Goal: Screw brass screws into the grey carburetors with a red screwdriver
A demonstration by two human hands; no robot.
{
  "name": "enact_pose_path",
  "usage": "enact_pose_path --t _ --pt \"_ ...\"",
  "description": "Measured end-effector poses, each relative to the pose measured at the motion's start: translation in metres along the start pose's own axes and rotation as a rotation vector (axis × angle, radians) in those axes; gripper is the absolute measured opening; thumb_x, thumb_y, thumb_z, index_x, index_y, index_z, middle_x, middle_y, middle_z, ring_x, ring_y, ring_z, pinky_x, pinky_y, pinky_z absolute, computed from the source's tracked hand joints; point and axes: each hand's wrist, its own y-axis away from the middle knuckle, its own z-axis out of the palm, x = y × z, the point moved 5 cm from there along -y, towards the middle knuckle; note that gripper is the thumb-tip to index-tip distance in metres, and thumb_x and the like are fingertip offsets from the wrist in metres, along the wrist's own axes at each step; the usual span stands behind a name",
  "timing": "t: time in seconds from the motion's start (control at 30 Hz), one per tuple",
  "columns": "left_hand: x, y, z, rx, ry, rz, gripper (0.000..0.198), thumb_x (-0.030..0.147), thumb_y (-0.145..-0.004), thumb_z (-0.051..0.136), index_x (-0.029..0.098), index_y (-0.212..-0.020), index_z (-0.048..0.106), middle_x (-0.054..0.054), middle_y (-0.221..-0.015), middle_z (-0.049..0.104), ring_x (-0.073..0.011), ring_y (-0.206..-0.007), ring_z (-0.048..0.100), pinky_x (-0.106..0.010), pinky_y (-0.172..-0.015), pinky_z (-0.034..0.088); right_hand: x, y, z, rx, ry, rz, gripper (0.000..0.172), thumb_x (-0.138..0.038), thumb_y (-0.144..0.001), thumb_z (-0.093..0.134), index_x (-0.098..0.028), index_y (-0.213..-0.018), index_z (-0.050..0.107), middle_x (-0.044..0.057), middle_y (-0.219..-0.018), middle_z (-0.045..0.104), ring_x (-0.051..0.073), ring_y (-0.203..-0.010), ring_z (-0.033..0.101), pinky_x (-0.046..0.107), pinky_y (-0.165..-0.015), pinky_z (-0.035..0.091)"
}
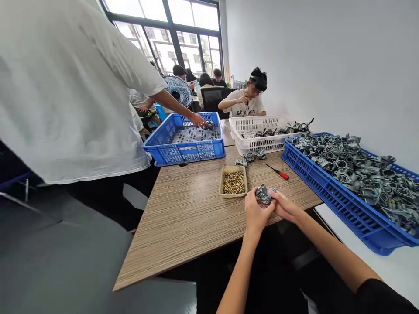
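A grey cast-metal part (263,194) with a round opening is held just above the table's near edge. My left hand (255,210) is closed around its left side, and my right hand (284,206) grips it from the right. Close by on the left stands a small beige tray (222,192) of brass-coloured screws (234,182). Beyond my hands lies a screwdriver (278,172) with a red handle. A few similar metal parts (250,158) rest on the table against the white basket.
A blue basket (330,188) heaped with metal parts stands at the right. The white basket (258,144) holds several dark-fitted parts. Someone standing at the left reaches a hand (198,120) into another blue basket (190,152). Another person (247,102) sits behind the white basket.
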Motion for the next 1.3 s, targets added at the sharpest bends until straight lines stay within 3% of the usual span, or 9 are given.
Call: enact_pose_path --t 0.13,0.2,0.37,0.5,0.7,0.87,1.0,1.13,1.3 --pt "-0.011 -0.002 0.002 -0.017 -0.049 -0.014 0.063 0.028 -0.070 0.086 0.021 -0.127 0.059 -0.013 -0.119 0.068 -0.0304 -0.115 0.067 -0.046 -0.101 0.056 -0.006 -0.004 -0.033 -0.038 0.315 0.098 0.053 -0.054 -0.085 0.079 -0.032 -0.131 0.064 0.003 -0.111 0.076 0.022 -0.092 0.073 0.038 -0.078 0.061" --pt "-0.016 -0.004 0.005 -0.059 -0.110 -0.021 0.065 0.027 -0.068 0.086 0.020 -0.127 0.058 -0.012 -0.119 0.067 -0.0310 -0.115 0.067 -0.046 -0.103 0.055 -0.023 -0.010 -0.057 -0.015 0.592 0.057 0.048 -0.055 -0.086 0.077 -0.031 -0.126 0.066 0.005 -0.114 0.075 0.026 -0.096 0.072 0.040 -0.076 0.061" --pt "-0.024 -0.003 0.017 -0.120 -0.270 -0.063 0.065 0.027 -0.070 0.083 0.021 -0.129 0.056 -0.010 -0.120 0.066 -0.0302 -0.118 0.064 -0.043 -0.104 0.054 -0.060 -0.035 -0.115 0.367 1.245 -0.379 0.027 -0.039 -0.091 0.062 -0.022 -0.111 0.068 0.012 -0.108 0.072 0.030 -0.101 0.067 0.049 -0.097 0.054" --pt "-0.025 0.002 0.025 -0.077 -0.326 -0.094 0.066 0.026 -0.072 0.081 0.022 -0.132 0.054 -0.010 -0.123 0.064 -0.0297 -0.121 0.063 -0.042 -0.105 0.053 -0.049 -0.053 -0.141 0.588 1.573 -0.429 0.038 -0.030 -0.092 0.055 -0.013 -0.124 0.066 0.020 -0.125 0.064 0.034 -0.114 0.060 0.049 -0.102 0.048" --pt "-0.028 0.009 0.031 0.012 -0.362 -0.106 0.072 0.030 -0.079 0.081 0.022 -0.143 0.048 -0.013 -0.129 0.063 -0.0318 -0.127 0.061 -0.046 -0.110 0.051 -0.032 -0.071 -0.152 0.560 1.814 -0.244 0.034 -0.031 -0.103 0.048 -0.016 -0.129 0.065 0.017 -0.123 0.067 0.032 -0.114 0.058 0.041 -0.091 0.046" --pt "-0.030 0.022 0.033 0.035 -0.416 -0.091 0.088 0.030 -0.080 0.082 0.019 -0.154 0.037 -0.016 -0.139 0.060 -0.0328 -0.134 0.058 -0.047 -0.112 0.050 -0.033 -0.076 -0.152 0.522 1.855 -0.216 0.030 -0.029 -0.106 0.048 -0.015 -0.125 0.066 0.017 -0.119 0.068 0.030 -0.110 0.059 0.038 -0.085 0.045" --pt "-0.023 0.027 0.015 0.056 -0.512 -0.004 0.092 0.041 -0.082 0.083 0.018 -0.157 0.034 -0.018 -0.143 0.059 -0.0336 -0.131 0.059 -0.048 -0.110 0.050 -0.033 -0.076 -0.150 0.523 1.864 -0.210 0.031 -0.029 -0.107 0.046 -0.013 -0.124 0.066 0.018 -0.117 0.068 0.031 -0.110 0.058 0.038 -0.084 0.043" --pt "-0.020 -0.017 -0.025 0.034 -0.628 0.111 0.043 0.034 -0.100 0.061 0.022 -0.140 0.054 -0.013 -0.136 0.065 -0.0286 -0.129 0.060 -0.045 -0.109 0.049 -0.034 -0.076 -0.147 0.509 1.855 -0.179 0.032 -0.029 -0.107 0.046 -0.012 -0.126 0.065 0.017 -0.120 0.068 0.030 -0.111 0.058 0.037 -0.085 0.042" --pt "-0.054 -0.104 -0.041 -0.350 -0.860 0.069 0.020 0.018 -0.096 0.058 0.022 -0.110 0.072 -0.009 -0.114 0.072 -0.0262 -0.111 0.067 -0.039 -0.102 0.052 -0.036 -0.076 -0.146 0.519 1.835 -0.156 0.031 -0.028 -0.107 0.046 -0.013 -0.126 0.065 0.017 -0.121 0.067 0.031 -0.113 0.058 0.037 -0.086 0.042"
